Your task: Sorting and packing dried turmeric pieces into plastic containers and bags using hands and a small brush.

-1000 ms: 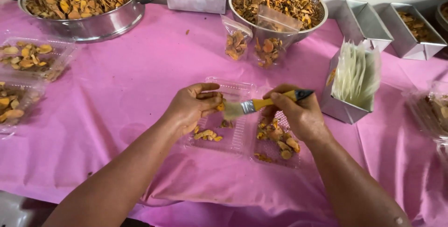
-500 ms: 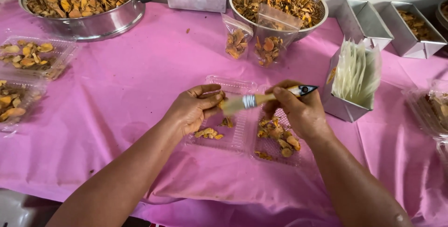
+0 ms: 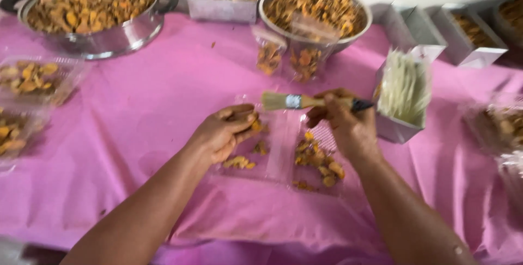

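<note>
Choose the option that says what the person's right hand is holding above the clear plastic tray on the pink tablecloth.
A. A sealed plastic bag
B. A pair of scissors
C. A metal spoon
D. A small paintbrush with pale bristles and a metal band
D: the right hand grips the handle of a small paintbrush with pale bristles and a metal band, held level above the clear plastic tray, bristles pointing toward the left hand.
</note>
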